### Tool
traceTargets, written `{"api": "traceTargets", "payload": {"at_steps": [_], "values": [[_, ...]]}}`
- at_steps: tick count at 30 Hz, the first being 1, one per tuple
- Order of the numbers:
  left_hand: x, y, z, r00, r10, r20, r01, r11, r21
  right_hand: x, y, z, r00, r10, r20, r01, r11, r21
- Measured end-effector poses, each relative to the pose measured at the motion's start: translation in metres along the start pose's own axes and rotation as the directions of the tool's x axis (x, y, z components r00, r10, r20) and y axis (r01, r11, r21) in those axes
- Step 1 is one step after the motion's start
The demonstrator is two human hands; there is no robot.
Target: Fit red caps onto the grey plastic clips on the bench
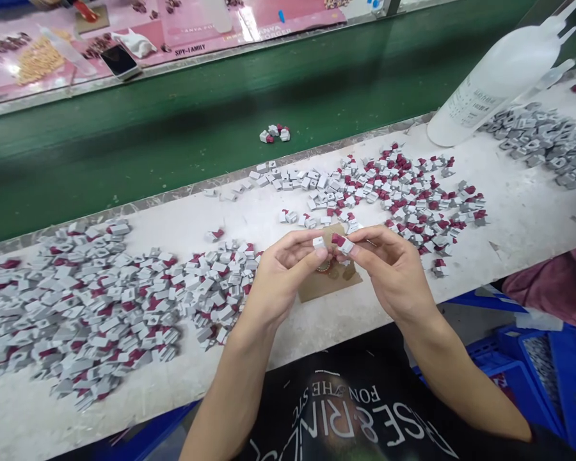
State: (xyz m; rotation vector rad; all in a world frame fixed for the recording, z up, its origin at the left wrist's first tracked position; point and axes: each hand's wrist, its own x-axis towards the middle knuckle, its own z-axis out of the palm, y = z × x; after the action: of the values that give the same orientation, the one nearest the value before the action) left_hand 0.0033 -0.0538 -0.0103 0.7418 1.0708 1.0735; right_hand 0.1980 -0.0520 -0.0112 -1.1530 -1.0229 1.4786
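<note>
Left hand point(281, 272) pinches a small grey piece point(319, 242) btwn thumb & fingers; right hand point(388, 269) grips a grey-and-maroon piece point(342, 243), both held above the brown card point(326, 285) on the white bench point(523, 218). We'd square the two faces up, press straight, w/ firm fingertip hold so neither slips.

A factory assembly line — green conveyor belt point(173, 121), white workbench point(532, 211) heaped with small grey-and-red parts point(91, 301).

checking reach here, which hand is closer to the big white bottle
Right. The right hand is below and left of the white bottle, holding a small piece; the left hand is farther left, by the cardboard scrap.
</note>
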Motion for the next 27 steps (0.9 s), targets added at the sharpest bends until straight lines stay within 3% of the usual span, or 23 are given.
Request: {"api": "traceTargets", "payload": {"at_steps": [14,22,27], "values": [[0.001,-0.001,0.002,0.999,0.031,0.042,-0.031,1.000,0.005,0.000,0.001,-0.003,1.000,-0.012,0.002,0.012,0.999,-0.044],[0.000,0.004,-0.005,0.996,0.030,0.090,-0.033,0.999,0.028,0.003,0.000,-0.006,0.993,0.011,0.120,-0.013,1.000,0.015],[0.002,0.018,-0.015,0.983,0.000,0.182,-0.031,0.985,0.170,0.008,-0.004,-0.010,0.978,0.028,0.206,-0.024,0.999,-0.023]]}}
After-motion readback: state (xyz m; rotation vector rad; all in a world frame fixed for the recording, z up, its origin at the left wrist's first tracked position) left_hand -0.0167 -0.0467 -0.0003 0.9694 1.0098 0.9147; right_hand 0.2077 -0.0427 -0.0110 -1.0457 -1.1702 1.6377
